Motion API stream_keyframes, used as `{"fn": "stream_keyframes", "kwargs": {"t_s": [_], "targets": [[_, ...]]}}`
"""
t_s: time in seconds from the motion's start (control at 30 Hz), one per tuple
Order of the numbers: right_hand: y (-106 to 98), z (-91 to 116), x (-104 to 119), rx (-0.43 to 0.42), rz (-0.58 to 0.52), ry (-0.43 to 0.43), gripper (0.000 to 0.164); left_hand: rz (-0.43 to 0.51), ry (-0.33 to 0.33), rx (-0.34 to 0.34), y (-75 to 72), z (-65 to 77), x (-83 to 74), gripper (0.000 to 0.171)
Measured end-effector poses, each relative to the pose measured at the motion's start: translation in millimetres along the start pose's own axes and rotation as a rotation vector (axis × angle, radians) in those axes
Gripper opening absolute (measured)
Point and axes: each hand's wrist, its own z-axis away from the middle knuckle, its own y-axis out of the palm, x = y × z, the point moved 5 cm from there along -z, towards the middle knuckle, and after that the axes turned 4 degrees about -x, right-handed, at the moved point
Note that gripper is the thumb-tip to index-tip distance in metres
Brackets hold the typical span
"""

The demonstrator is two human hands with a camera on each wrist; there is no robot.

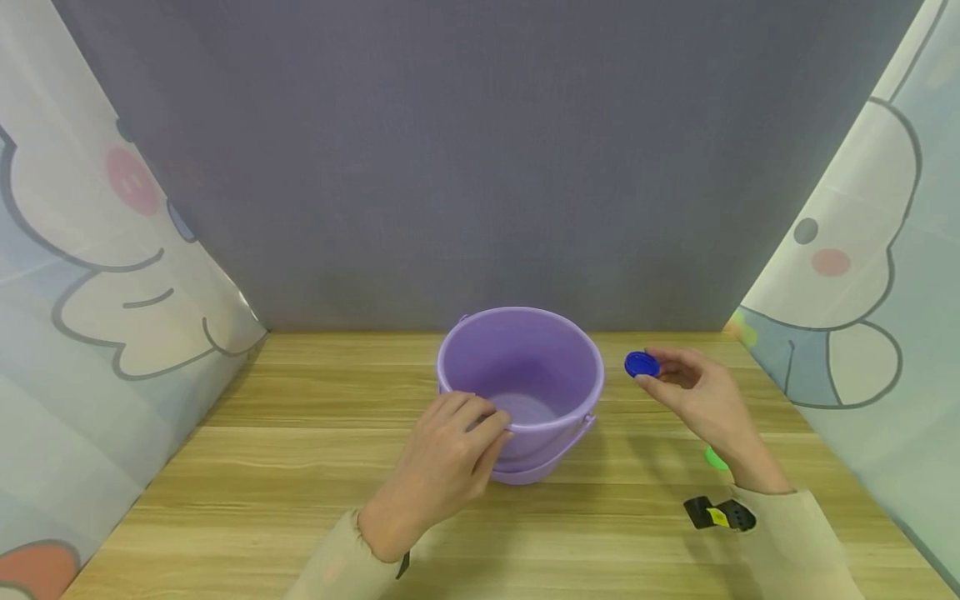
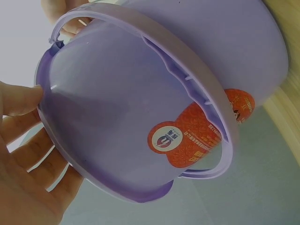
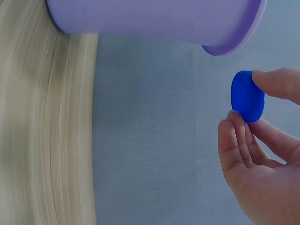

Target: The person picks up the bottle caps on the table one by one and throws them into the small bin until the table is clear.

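Observation:
A purple plastic bucket (image 1: 517,454) stands upright on the wooden table, its open mouth facing up. My left hand (image 1: 453,450) grips the near rim; in the left wrist view, thumb and fingers lie on both sides of the rim (image 2: 70,161). The bucket's handle (image 2: 187,61) hangs down along its outer wall, across a red sticker (image 2: 187,133). Right of the bucket, my right hand (image 1: 708,400) pinches a blue bottle cap (image 1: 642,364) between thumb and fingers, above the table. The right wrist view shows the cap's ribbed edge (image 3: 253,115), apart from the bucket.
A bright green round piece (image 1: 717,458) lies on the table (image 1: 300,450) under the right wrist, partly hidden by it. A dark grey panel (image 1: 510,167) rises behind the table. Curtains with cartoon prints (image 1: 847,275) hang at both sides.

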Motion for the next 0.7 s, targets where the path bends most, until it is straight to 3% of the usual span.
{"fn": "stream_keyframes", "kwargs": {"t_s": [0.7], "targets": [[-4.3,2.1,18.1,-0.049,-0.035,-0.03,0.044,0.0,0.01,-0.012,0.1,0.5,0.4,0.006]]}}
